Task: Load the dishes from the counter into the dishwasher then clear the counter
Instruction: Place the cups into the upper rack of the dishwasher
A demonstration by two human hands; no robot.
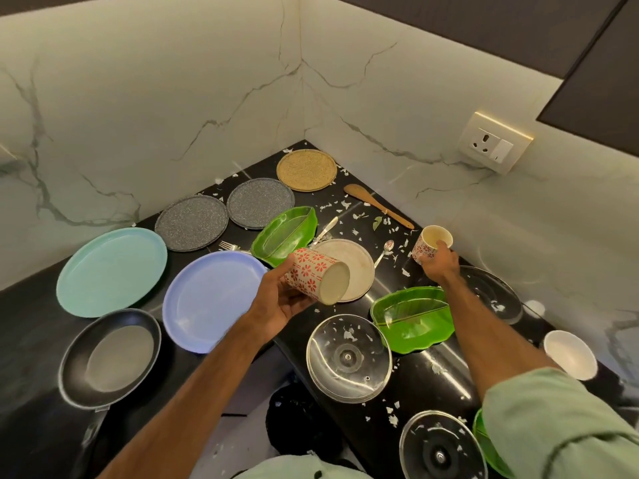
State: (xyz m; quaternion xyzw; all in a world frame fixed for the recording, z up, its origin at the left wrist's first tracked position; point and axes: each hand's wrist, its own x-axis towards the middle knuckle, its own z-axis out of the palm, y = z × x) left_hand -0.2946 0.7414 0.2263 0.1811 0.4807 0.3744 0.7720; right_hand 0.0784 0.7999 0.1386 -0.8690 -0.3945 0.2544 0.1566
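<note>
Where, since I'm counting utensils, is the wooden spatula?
Head view: the wooden spatula lies by the right wall, between the tan plate and the floral cup the right hand grips.

Clothing: a pale mint-green shirt (276, 470), of which a small strip shows at the bottom edge of the view.
Button: one small, dark, round button (317, 474) on that strip of shirt front.
Right sleeve (553, 426): the same pale green cloth, loose and softly creased, with a stitched seam curving across it. It ends in a thick edge. Whether it is rolled up or cut short cannot be told.
Right forearm (484, 333): bare from the sleeve's edge to the wrist.
Left forearm (193, 385): bare along all its visible length.
Left hand (276, 299): bare.
Right hand (439, 262): bare.
</note>
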